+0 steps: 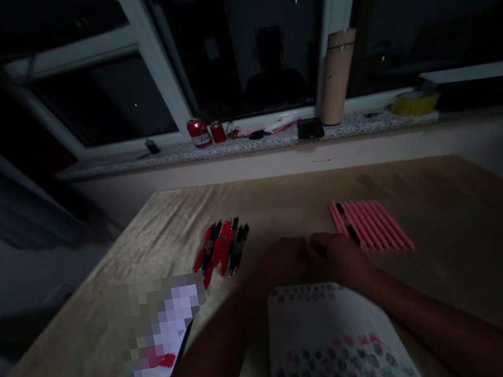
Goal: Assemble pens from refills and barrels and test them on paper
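Observation:
My left hand (286,258) and my right hand (337,254) meet just beyond the far edge of a spiral-holed notepad page (322,324). Both have their fingers curled shut, almost touching. Whatever lies between the fingers is too dark and small to make out. Rows of dark and red scribbled dots cover parts of the page. Left of my hands lies a loose pile of red and black pens (223,248). Close by my right hand is a neat row of pink pens (378,225), with one black pen (348,224) among them near its left end.
A phone (166,341) with a lit, blurred screen lies by my left forearm. On the windowsill behind the table (282,196) stand a red can (199,133), a small red jar (217,132), a tall tan cylinder (339,77), yellow tape (415,103) and a dark box (487,84).

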`<state>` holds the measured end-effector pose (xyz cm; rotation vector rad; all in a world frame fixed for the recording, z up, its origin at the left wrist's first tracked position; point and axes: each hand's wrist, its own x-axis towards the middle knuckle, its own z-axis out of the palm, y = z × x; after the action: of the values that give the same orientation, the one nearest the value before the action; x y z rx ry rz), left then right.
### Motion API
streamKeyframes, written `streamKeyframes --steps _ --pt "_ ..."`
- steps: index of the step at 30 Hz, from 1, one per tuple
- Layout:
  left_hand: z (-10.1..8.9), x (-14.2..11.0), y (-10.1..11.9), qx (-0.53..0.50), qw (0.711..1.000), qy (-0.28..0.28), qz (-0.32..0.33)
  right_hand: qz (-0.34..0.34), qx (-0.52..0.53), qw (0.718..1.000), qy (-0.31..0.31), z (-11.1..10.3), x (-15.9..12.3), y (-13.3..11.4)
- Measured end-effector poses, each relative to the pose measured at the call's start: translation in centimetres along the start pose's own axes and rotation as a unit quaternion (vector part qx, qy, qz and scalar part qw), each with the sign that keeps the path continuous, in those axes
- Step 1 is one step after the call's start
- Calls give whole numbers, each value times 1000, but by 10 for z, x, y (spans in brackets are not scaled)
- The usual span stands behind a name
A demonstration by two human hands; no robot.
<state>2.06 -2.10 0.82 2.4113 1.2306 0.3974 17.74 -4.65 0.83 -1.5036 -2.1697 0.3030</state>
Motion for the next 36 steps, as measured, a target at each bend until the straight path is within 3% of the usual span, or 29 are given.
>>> streamKeyframes --steps 3,9,13,20,22,25,28,31,34,36 --pt "-13 -16 -5 110 991 5 -78 10 37 999 -25 9 -1 3" --pt "-50 -36 -32 278 910 95 -293 1 26 999 -18 12 -6 7" --pt "-58 -37 -44 271 892 44 -359 -10 16 1000 -10 15 -7 9" --pt "-54 -36 -45 263 897 13 -356 -13 25 1000 -4 11 -10 11" --pt "-53 -36 -41 256 915 27 -310 4 62 998 -1 10 -10 11" --pt "-48 -32 -27 197 962 74 -174 53 179 982 23 12 -8 11" --pt "-37 -24 -8 89 991 59 -75 97 350 930 53 16 -5 8" --pt "-27 -16 6 12 999 29 -4 151 526 834 74 17 -2 7" --pt "-23 -14 5 -121 991 56 -2 180 645 737 99 12 0 11" --pt "-22 -17 -4 -196 975 102 -37 188 687 693 109 6 1 14"
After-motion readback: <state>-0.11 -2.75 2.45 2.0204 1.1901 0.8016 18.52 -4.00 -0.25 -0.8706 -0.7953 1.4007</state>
